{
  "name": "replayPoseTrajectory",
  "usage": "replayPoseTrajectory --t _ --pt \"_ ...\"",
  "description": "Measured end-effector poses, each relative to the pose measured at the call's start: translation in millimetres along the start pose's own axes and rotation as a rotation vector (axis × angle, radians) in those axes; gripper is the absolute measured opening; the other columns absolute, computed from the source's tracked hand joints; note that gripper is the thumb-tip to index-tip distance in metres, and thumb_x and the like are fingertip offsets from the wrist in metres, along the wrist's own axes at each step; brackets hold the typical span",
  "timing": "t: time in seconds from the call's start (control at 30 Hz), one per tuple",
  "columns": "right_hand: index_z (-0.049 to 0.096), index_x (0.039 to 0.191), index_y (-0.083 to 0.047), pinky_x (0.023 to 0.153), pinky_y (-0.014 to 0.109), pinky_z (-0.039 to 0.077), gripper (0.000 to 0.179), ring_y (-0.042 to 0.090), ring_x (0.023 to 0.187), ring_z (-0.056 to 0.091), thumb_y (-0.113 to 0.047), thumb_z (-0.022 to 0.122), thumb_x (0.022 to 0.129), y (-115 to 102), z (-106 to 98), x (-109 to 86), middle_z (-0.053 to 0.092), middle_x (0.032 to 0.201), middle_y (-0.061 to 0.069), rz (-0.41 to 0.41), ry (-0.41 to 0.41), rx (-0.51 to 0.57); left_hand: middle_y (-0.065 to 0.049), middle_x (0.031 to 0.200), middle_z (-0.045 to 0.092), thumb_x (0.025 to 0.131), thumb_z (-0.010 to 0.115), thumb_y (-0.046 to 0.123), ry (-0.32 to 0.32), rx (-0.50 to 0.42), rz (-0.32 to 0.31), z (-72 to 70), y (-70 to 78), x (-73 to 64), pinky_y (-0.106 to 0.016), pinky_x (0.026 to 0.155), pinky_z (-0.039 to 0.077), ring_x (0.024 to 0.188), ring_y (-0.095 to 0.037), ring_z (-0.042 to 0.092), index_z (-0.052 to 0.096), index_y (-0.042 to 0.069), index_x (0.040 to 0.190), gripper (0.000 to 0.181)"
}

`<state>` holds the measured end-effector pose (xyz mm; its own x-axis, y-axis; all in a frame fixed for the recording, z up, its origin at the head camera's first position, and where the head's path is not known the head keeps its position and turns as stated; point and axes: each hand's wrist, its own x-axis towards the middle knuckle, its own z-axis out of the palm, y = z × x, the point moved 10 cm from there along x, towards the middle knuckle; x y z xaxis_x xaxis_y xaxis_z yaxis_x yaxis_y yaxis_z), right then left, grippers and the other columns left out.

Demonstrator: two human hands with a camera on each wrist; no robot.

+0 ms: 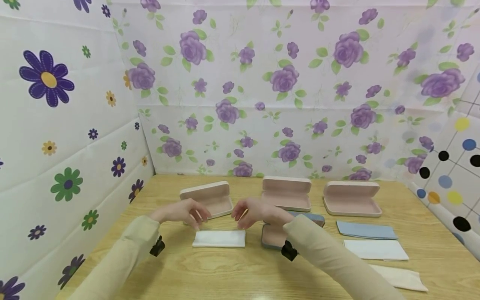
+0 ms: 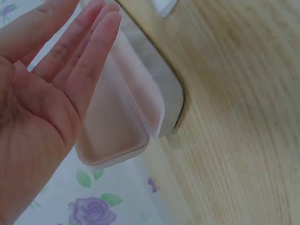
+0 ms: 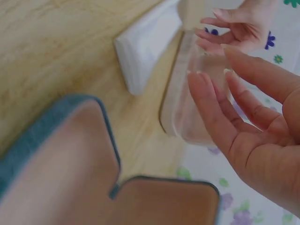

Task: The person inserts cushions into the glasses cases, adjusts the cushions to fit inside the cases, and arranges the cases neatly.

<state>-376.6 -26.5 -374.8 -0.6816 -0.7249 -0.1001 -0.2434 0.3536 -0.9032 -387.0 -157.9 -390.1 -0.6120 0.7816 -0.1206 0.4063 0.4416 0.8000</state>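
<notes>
A folded white cloth (image 1: pixel 219 238) lies flat on the wooden table. Just behind it stands an open glasses case (image 1: pixel 211 198) with a pink lining and a pale outside. My left hand (image 1: pixel 183 211) hovers at the left end of this case, fingers loosely extended and nothing in them; its bare palm shows in the left wrist view. Above the cloth's right end, my right hand (image 1: pixel 253 211) hangs in the air with relaxed, slightly bent fingers, also holding nothing. Below the right forearm sits an open blue glasses case (image 3: pixel 51 159), partly hidden by the arm in the head view.
Two more open pink-lined cases, one in the middle (image 1: pixel 286 193) and one at the right (image 1: pixel 351 199), stand near the back edge. On the right lie a blue cloth (image 1: pixel 366 230), a white cloth (image 1: pixel 376 250) and a cream cloth (image 1: pixel 401 278). Flowered sheets (image 1: pixel 232 62) hang behind.
</notes>
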Motion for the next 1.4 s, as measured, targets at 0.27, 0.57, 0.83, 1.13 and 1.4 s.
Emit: replayPoseTrajectory --t 0.27,0.57,0.83,1.13,1.4 --pt "0.06 0.094 0.009 0.064 0.023 0.047 0.026 0.018 0.077 0.057 0.008 0.072 0.071 12.4 10.5 10.9 0.06 0.085 0.015 -0.083 0.029 -0.207 -0.023 0.095 0.06 0.071 0.07 -0.011 0.002 0.067 0.031 10.5 0.7 2.6 -0.038 0.075 0.048 0.089 -0.039 0.056 0.057 -0.012 0.108 0.039" --pt "0.062 0.088 0.003 0.063 0.022 0.045 0.024 0.018 0.074 0.055 0.008 0.075 0.067 25.0 12.7 15.5 0.06 0.081 0.008 -0.03 0.118 -0.317 -0.013 0.087 0.063 0.066 0.075 -0.008 0.084 0.207 -0.04 8.8 -9.9 2.3 -0.029 0.07 0.048 0.082 -0.03 0.059 0.062 -0.006 0.101 0.037" --pt "0.06 0.084 0.002 0.058 0.021 0.043 0.03 0.014 0.069 0.051 0.014 0.076 0.061 39.4 12.9 17.7 0.057 0.074 0.006 0.036 0.167 -0.327 -0.007 0.077 0.06 0.064 0.077 -0.005 0.121 0.296 -0.029 12.2 -8.3 2.4 -0.023 0.063 0.047 0.072 -0.023 0.057 0.064 -0.001 0.093 0.032" --pt "0.063 0.084 0.0 0.054 0.023 0.041 0.026 0.012 0.064 0.046 0.009 0.076 0.065 42.4 12.4 14.7 0.056 0.074 0.005 0.087 0.18 -0.371 -0.008 0.069 0.055 0.067 0.075 -0.006 0.104 0.244 -0.002 20.7 -8.5 3.7 -0.022 0.056 0.043 0.062 -0.01 0.048 0.061 -0.001 0.079 0.019" --pt "0.06 0.073 -0.005 0.053 0.023 0.037 0.015 0.01 0.059 0.042 0.007 0.07 0.07 37.6 12.1 13.6 0.052 0.065 -0.002 0.062 0.211 -0.424 -0.003 0.073 0.055 0.072 0.071 -0.005 0.096 0.182 -0.003 19.0 -14.2 -1.4 -0.023 0.059 0.043 0.065 -0.009 0.048 0.058 -0.001 0.078 0.015"
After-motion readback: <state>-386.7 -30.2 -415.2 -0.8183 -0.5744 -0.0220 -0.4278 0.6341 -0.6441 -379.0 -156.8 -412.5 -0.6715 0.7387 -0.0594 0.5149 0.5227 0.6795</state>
